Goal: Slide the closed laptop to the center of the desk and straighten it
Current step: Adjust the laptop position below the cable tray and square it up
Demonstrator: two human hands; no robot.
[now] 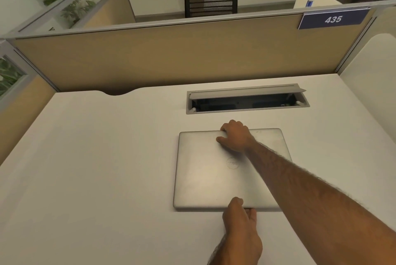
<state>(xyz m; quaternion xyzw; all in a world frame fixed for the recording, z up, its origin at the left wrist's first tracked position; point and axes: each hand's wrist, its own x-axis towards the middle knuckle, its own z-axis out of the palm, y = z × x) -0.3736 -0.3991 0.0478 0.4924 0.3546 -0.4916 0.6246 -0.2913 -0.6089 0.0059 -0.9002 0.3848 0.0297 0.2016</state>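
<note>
Silver laptop (205,179): 1 | hands gripping it: 2 | desk (96,168): 1

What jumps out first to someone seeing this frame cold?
The closed silver laptop lying flat on the white desk, a little right of the frame's middle. The right hand grips its far edge, with the forearm crossing the lid, and the left hand holds its near edge. Just behind it an open cable hatch is set into the desk, and a blue sign reading 435 hangs on the partition at upper right.
</note>
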